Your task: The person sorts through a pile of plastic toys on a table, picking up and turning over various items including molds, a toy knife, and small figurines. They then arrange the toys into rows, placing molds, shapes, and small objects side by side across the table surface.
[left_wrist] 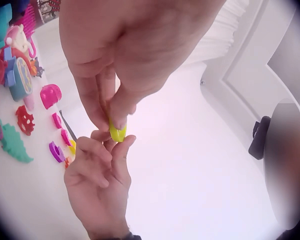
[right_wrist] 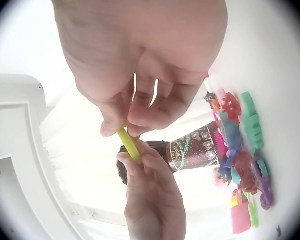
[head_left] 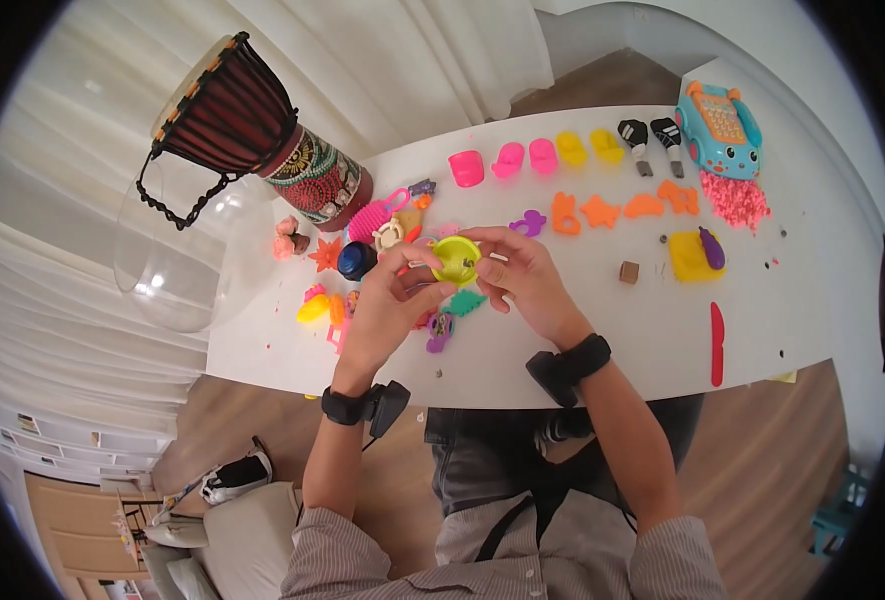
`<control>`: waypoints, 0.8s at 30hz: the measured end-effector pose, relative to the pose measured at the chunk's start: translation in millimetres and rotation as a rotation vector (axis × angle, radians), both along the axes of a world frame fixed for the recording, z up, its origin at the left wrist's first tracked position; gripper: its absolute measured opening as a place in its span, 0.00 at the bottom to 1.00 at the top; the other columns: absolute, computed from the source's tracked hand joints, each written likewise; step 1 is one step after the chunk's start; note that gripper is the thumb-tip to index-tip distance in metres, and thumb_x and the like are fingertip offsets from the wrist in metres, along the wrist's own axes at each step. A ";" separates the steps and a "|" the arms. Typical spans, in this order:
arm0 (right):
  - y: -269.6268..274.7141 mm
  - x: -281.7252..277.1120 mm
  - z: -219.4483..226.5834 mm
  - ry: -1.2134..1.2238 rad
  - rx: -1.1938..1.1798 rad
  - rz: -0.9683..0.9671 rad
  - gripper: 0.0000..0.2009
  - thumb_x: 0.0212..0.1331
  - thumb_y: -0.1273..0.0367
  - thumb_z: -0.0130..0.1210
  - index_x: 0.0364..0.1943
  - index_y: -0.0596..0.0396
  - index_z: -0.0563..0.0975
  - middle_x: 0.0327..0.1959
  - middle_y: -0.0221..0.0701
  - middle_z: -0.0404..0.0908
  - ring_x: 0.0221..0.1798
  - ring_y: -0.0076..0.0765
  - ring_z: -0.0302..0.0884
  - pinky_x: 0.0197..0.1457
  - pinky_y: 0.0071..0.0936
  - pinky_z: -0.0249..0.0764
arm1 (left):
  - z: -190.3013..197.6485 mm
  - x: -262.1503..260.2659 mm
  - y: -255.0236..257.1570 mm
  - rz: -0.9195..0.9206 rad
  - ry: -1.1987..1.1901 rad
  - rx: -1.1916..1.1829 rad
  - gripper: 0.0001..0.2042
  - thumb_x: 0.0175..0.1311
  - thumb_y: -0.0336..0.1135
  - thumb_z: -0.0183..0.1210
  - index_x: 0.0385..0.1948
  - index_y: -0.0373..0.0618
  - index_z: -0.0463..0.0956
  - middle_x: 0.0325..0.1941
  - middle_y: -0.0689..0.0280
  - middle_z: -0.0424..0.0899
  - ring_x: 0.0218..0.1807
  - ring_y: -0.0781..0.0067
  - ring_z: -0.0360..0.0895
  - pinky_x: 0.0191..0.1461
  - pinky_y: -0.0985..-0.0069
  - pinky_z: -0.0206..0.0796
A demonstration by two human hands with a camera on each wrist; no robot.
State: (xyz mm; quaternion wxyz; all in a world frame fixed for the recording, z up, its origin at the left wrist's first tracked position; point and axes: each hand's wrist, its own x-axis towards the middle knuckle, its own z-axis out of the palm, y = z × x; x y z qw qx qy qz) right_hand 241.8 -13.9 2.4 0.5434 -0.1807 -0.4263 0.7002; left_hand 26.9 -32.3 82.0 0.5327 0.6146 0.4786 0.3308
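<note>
Between my two hands, above the white table, is a lime-yellow round lid (head_left: 456, 259) with a raised rim and a small dark mark inside. My left hand (head_left: 392, 305) pinches its left edge between thumb and fingers. On the opposite edge, the thumb and fingers of my right hand (head_left: 530, 280) pinch it too. Seen edge-on in the right wrist view, the lid (right_wrist: 129, 145) is thin, with fingertips at both ends. Below and left of the hands lie a green leaf-like piece (head_left: 464, 302), a purple toy (head_left: 440, 330) and a dark blue round pot (head_left: 356, 261).
A djembe drum (head_left: 252, 130) leans at the back left beside a clear dome (head_left: 177, 270). Along the back stand pink and yellow cups (head_left: 467, 169) and a toy telephone (head_left: 722, 130). Orange cutters (head_left: 600, 210), a brown cube (head_left: 628, 272) and a red knife (head_left: 717, 345) lie rightward.
</note>
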 end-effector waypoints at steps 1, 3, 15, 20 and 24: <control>-0.3 0.7 0.0 0.021 -0.008 0.022 0.20 0.71 0.71 0.62 0.65 0.55 0.78 0.44 0.24 0.81 0.33 0.18 0.75 0.26 0.17 0.69 | 0.3 3.4 -1.7 0.022 -0.032 0.022 0.18 0.65 0.18 0.67 0.53 0.44 0.73 0.62 0.62 0.76 0.56 0.71 0.84 0.55 0.77 0.79; -0.9 1.8 -0.5 0.041 -0.015 0.044 0.20 0.71 0.69 0.61 0.65 0.55 0.78 0.42 0.24 0.81 0.33 0.18 0.75 0.26 0.17 0.68 | 1.4 9.4 -4.1 0.043 -0.064 0.045 0.19 0.65 0.18 0.68 0.53 0.46 0.73 0.63 0.61 0.77 0.55 0.71 0.84 0.54 0.77 0.79; -0.2 4.8 -6.0 0.198 -0.061 0.099 0.17 0.76 0.53 0.58 0.49 0.53 0.80 0.37 0.22 0.80 0.29 0.17 0.71 0.26 0.18 0.65 | 17.6 30.4 -11.6 -0.060 -0.110 0.078 0.32 0.61 0.17 0.70 0.67 0.47 0.69 0.66 0.62 0.76 0.62 0.67 0.81 0.63 0.71 0.79; 0.3 0.4 -1.6 0.131 -0.124 0.053 0.15 0.78 0.55 0.54 0.48 0.52 0.80 0.35 0.20 0.78 0.29 0.14 0.70 0.26 0.17 0.65 | 21.0 35.7 -15.2 -0.115 -0.182 0.125 0.33 0.58 0.16 0.72 0.64 0.47 0.67 0.64 0.64 0.72 0.65 0.67 0.78 0.67 0.68 0.79; 0.7 1.1 -2.0 0.107 -0.127 0.069 0.13 0.78 0.58 0.54 0.48 0.52 0.80 0.36 0.20 0.79 0.30 0.13 0.70 0.26 0.17 0.65 | 26.8 44.8 -21.4 -0.148 -0.158 0.237 0.32 0.58 0.17 0.72 0.62 0.47 0.66 0.60 0.65 0.72 0.65 0.67 0.79 0.66 0.68 0.79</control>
